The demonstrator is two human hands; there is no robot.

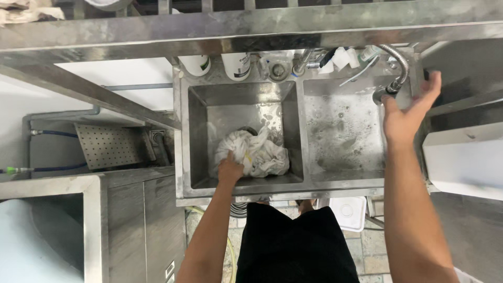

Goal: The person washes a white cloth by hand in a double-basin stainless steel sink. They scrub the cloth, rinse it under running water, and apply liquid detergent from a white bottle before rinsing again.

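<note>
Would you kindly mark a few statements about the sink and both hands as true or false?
1. The left hand presses on a white cloth. True.
2. The cloth lies in the right basin. False: it lies in the left basin.
3. The right hand is at the hose tap. True.
4. The right hand holds a sponge. False: its fingers are spread, holding nothing.
5. Two white bottles stand behind the sink. True.
</note>
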